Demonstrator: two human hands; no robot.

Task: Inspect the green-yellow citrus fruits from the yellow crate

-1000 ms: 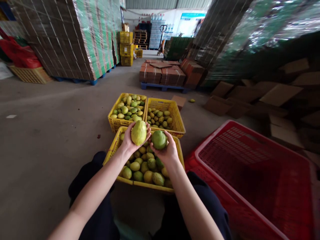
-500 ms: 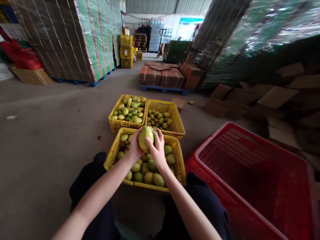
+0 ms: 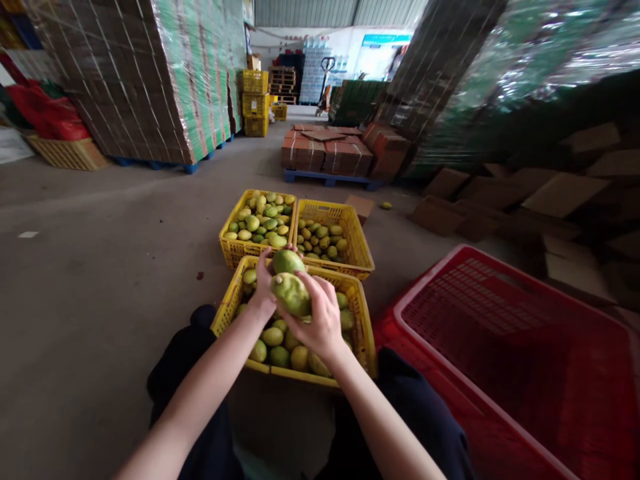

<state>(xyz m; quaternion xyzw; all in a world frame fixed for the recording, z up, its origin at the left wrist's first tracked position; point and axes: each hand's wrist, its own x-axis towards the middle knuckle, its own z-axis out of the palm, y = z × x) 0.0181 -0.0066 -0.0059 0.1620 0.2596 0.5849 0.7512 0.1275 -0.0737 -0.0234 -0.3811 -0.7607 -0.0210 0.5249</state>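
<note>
Above the front yellow crate, my left hand is closed around a smooth green oval fruit. My right hand grips a bumpy yellow-green fruit, longish with a small nub at one end. This one is nearer to me and overlaps the green one, so I cannot tell whether they touch. Under my hands, the crate holds many loose green and yellow fruits, partly hidden by my arms.
Behind stand a heaped yellow crate on the left and a less full one on the right. A large red crate is at my right. Loose cardboard lies beyond it. A pallet with flat cartons stands ahead.
Before, both hands held one yellow-green fruit between them. Now each hand holds a separate fruit: a green one is visible in my left, and my right has turned over the bumpy one.
</note>
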